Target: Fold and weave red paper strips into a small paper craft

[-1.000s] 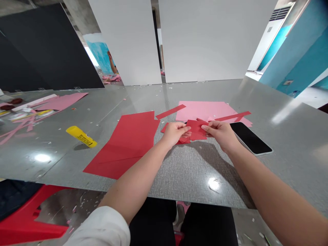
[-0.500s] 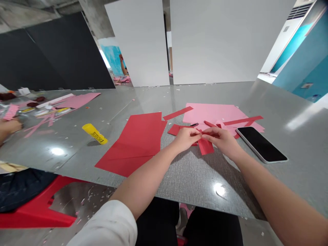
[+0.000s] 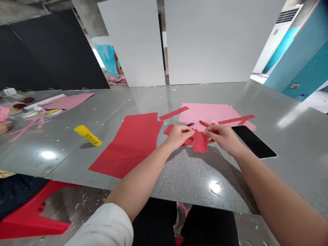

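Left hand [image 3: 179, 136] and right hand [image 3: 222, 136] just apart above the grey textured table top [image 3: 194, 177], fingers of both curled closed, pinching a red paper piece [image 3: 200, 142] between thumbs and fingertips, its lower part hanging free between the hands near the middle of the table. Much of that piece hidden behind the fingers, its full shape hard to make out. Beyond the hands, a pink paper sheet [image 3: 205, 112] flat on the table, overlapped by a red paper strip [image 3: 237, 119], with another red paper strip [image 3: 173, 113] at its left corner. Just left of the hands, a large red paper sheet [image 3: 125, 147]; just right, a black smartphone [image 3: 252, 141], face up. Near the left hand, a small dark object [image 3: 190, 124], too small to tell. Farther left, a yellow glue stick [image 3: 87, 135] on its side, then pink paper offcuts [image 3: 28, 128] and a co-worker's hand [image 3: 4, 127], cut off by the frame's edge. Below the near table edge, a red plastic stool [image 3: 33, 218], partly cut off, beside a white sleeve [image 3: 102, 225]. Far side: white partition boards [image 3: 130, 41] blocking the room behind, with a distant arm [image 3: 118, 65] in a gap at their left.
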Tool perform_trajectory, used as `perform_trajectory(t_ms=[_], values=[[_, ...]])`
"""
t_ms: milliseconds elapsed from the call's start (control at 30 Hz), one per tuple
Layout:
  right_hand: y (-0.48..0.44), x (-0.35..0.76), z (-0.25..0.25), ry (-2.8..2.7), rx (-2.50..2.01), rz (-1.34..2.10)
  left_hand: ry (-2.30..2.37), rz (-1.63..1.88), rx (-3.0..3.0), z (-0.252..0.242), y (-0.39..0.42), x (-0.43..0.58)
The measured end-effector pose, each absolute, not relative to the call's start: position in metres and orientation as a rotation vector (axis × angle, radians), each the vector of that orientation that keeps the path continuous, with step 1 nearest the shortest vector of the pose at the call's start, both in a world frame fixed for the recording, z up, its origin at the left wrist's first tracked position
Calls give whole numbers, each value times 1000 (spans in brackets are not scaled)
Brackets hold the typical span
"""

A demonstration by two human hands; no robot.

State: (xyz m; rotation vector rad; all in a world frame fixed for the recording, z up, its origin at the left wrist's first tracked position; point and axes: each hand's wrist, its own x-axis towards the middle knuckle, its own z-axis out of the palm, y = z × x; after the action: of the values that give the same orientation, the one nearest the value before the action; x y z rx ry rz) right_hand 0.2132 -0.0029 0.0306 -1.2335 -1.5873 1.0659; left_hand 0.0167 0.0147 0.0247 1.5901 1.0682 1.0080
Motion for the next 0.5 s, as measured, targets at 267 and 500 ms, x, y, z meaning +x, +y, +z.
perform_trajectory(t_ms=[267,500], values=[[3,215,26,-1280,-1177,916,961,905,1260,21,14,26],[5,209,22,-1226,-1143,980,1028,992,1236,16,14,33]])
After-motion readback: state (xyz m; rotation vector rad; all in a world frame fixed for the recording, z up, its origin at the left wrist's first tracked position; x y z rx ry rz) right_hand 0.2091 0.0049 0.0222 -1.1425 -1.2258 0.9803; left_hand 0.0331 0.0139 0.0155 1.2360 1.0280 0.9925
